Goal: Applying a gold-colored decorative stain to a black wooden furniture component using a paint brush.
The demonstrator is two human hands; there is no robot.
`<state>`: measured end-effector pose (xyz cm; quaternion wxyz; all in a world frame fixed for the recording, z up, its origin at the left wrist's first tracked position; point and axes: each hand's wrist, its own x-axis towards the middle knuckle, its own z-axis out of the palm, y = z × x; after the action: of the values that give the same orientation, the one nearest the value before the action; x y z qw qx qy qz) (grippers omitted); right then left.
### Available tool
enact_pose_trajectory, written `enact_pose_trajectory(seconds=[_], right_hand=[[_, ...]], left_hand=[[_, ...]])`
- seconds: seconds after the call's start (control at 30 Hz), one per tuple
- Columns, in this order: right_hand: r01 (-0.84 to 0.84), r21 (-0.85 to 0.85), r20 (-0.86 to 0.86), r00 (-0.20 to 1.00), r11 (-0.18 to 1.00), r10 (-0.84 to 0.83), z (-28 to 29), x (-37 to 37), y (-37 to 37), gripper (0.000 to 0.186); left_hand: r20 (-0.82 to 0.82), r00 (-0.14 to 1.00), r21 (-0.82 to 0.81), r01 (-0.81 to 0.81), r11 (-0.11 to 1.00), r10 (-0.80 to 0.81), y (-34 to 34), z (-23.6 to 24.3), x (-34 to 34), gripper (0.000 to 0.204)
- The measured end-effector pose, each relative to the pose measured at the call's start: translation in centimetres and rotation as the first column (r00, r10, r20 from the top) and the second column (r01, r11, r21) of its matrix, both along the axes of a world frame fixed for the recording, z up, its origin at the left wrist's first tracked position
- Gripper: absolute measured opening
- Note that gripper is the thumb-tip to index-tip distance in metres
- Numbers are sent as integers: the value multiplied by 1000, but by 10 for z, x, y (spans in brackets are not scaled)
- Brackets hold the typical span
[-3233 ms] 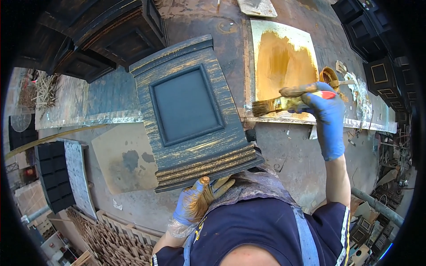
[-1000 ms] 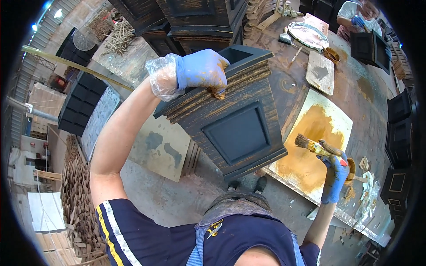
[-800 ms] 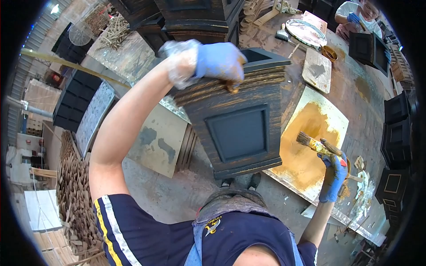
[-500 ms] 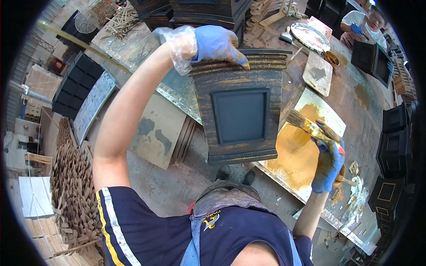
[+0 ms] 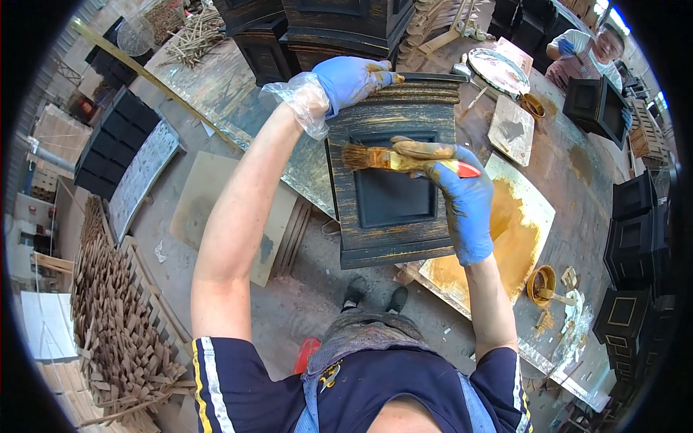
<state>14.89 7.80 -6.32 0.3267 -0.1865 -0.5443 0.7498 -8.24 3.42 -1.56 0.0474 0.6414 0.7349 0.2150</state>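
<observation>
A black wooden box (image 5: 393, 232) with golden-brown streaks, a moulded top edge and a recessed front panel stands in front of me, tilted slightly. My left hand (image 5: 352, 81), in a stained blue glove with a clear plastic cuff, grips its top edge. In my blue-gloved right hand (image 5: 468, 202) is a paintbrush (image 5: 379, 157) with brown-stained bristles and a red-tipped handle. The bristles are over the upper left of the recessed panel; whether they touch cannot be told. To the right lies a pale board (image 5: 523, 216) smeared with wet brown stain.
A small brown bowl (image 5: 538, 278) with a stick stands beside the board. Further off are a round white lid (image 5: 498, 71) and a flat scrap panel (image 5: 511, 131). More black boxes (image 5: 336, 32) are stacked behind. Across the table, a co-worker (image 5: 588, 58) handles another box. Wooden sticks (image 5: 126, 310) are heaped at left.
My right hand has brought the paintbrush left from above the stained board to the box's front. My left hand's fingers have straightened somewhat along the top edge.
</observation>
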Motion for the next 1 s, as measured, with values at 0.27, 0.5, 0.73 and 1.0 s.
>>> enact_pose_trajectory(seconds=[0.27,0.5,0.73,1.0], right_hand=[[247,229,143,948,942,-283,-6,18,27,22],[265,207,86,954,942,-288,6,39,19,23],[125,239,283,939,963,-193,2,20,-11,22],[329,266,198,901,906,-386,3,62,12,22]], left_hand=[[39,990,-105,-132,986,137,1,2,3,36],[-61,994,-54,-98,994,94,1,-4,-3,34],[-44,994,-21,-101,995,100,3,-11,-5,32],[-40,999,48,-27,998,28,4,-13,-10,35]])
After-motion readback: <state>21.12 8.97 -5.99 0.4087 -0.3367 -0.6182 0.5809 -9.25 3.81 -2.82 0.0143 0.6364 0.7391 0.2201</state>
